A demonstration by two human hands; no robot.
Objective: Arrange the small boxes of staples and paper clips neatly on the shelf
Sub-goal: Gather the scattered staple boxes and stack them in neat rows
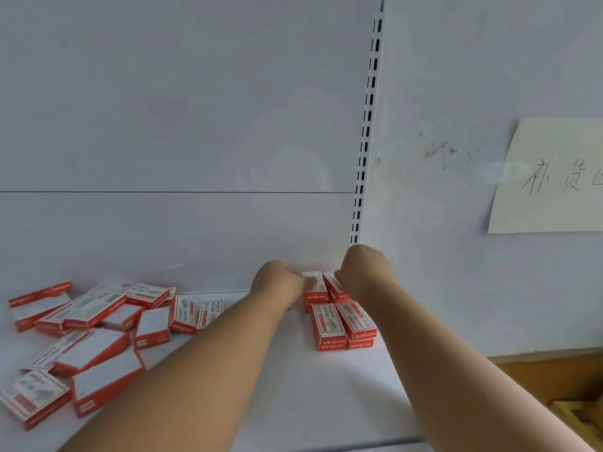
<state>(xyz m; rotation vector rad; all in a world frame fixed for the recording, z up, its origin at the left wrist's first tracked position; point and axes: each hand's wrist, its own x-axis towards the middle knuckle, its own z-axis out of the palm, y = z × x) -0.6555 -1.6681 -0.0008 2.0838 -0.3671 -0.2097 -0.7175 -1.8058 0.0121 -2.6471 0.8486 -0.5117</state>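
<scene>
Left grip (277, 278): pinching a red-and-white cardboard staple box (315, 285) by the slotted metal upright (367, 132).
Right grip (362, 272): curled on the neighbouring box (336, 285).
Room: bare white shelf (277, 386) before them.

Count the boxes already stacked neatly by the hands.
8 visible: two front stacks of two, two rear stacks of two, tops held by the left hand and right hand. More may be hidden.
</scene>
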